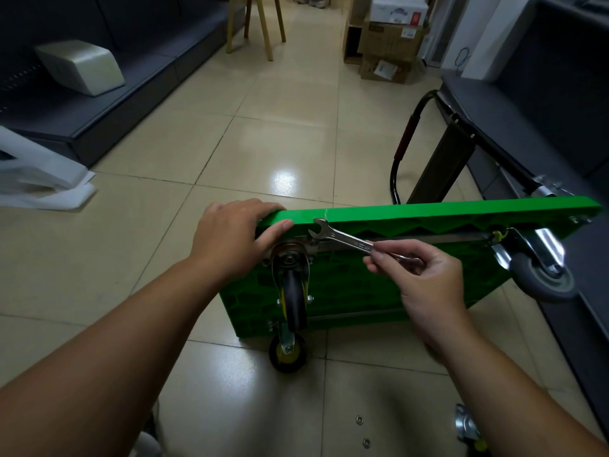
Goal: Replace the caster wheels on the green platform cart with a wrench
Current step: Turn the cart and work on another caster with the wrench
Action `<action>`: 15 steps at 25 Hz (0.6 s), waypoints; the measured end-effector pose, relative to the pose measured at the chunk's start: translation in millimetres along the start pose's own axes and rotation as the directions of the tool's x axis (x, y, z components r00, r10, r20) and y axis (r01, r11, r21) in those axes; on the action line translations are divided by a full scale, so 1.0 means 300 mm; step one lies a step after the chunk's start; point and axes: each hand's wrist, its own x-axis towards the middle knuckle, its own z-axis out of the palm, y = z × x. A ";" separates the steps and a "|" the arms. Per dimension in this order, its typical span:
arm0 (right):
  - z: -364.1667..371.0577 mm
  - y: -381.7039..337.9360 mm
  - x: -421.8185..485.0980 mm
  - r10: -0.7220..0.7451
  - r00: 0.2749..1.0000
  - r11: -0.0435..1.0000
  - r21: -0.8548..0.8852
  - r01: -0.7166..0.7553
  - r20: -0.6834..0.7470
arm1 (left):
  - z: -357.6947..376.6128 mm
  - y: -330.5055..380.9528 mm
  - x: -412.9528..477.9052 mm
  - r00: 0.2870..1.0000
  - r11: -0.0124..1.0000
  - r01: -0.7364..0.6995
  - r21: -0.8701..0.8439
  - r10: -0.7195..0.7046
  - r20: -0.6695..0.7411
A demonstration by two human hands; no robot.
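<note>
Cart on edge; wrench at the upper caster plate

Left hand (227, 235) clasps the green platform cart (428, 209) corner; just right of it the wrench (342, 240), pinched by the right hand (425, 278), could slip under so light a hold; one wrench; three mounted casters (294, 298); two washers (359, 420); one loose caster (466, 427).

One green cart (428, 211), one wrench (349, 240), three mounted caster wheels (294, 293) (287, 352) (543, 280), one loose caster (466, 427), two washers (359, 420) (366, 442), two hands (230, 239) (425, 278).
</note>
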 end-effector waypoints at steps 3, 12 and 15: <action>-0.002 0.023 0.027 -0.116 0.993 0.944 -0.308 0.117 0.022 | 0.003 -0.001 -0.001 1.000 1.000 -0.001 0.002 0.001 0.000; 0.029 0.186 0.041 0.126 0.886 0.816 -0.554 0.164 0.447 | 0.014 -0.009 -0.003 1.000 1.000 -0.009 0.029 0.009 -0.007; 0.069 0.281 0.049 0.032 0.946 0.869 -0.477 0.133 0.323 | 0.021 -0.011 0.001 1.000 0.999 -0.012 0.035 0.013 -0.018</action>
